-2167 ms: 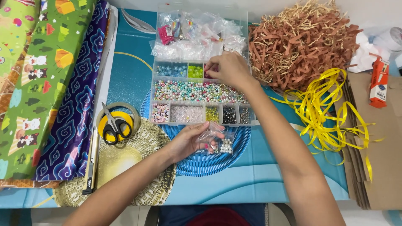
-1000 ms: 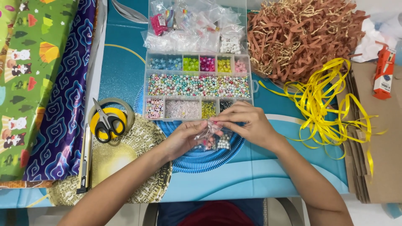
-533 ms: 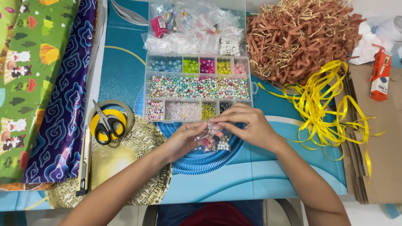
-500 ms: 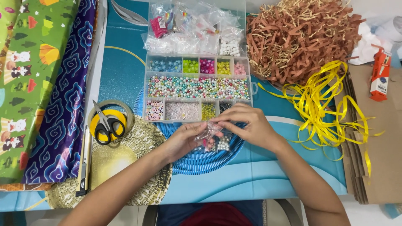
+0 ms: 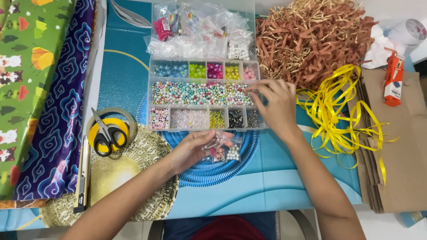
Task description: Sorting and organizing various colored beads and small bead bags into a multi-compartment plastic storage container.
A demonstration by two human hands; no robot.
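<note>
Over the bead box (image 5: 202, 95), right hand (image 5: 275, 104) reaches; left hand (image 5: 193, 149) holds bead bag (image 5: 220, 144).

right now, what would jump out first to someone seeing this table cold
The clear bead organizer at top centre, its compartments full of bright beads, with the right hand reaching over its long middle row. Just below it, the left hand holds a small clear bag of beads over a blue coiled mat. A heap of brown shredded paper and a tangle of yellow ribbon fill the right side.
</note>
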